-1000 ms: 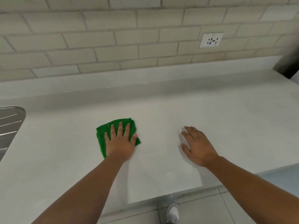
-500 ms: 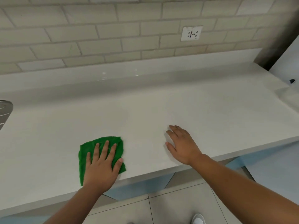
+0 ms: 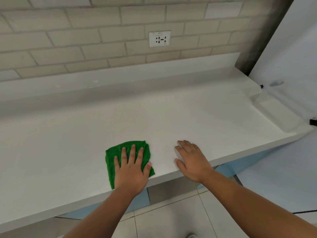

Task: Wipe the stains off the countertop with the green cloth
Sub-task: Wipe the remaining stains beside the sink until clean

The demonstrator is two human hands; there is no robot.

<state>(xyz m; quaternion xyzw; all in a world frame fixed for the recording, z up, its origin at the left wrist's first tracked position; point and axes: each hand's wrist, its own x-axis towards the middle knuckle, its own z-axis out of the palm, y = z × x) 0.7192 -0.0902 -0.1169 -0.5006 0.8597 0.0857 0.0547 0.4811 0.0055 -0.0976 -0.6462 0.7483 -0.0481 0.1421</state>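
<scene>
Your left hand (image 3: 130,170) is flat on the cloth (image 3: 112,157), fingers straight and spread, thumb out to the side. It's pressing, not gripping. My read: the open palm loads the whole pad evenly, so more fabric contacts the surface per stroke.

The cloth is folded to a rough square, lying on the counter (image 3: 68,143) right at the front edge. Its near corner sits just about on the lip.

Your right hand (image 3: 192,160) is also flat on the counter, just beside the cloth but not touching it, fingers loose and holding nothing. Its heel is at the edge. Likely a brace so you can lean weight into the left.

No distinct stains that I can make out on the flat near the cloth. There are a few pale flecks on the upstand (image 3: 93,83) at the back, well away from the cloth. Can't tell if they're dirt or glare.

Step looks like mid-wipe along the front strip. How much is left I can't judge.

Writing: only the wall socket (image 3: 159,39) has any, a small mark along its top edge, too small to read. No brand or label visible on the cloth.
</scene>
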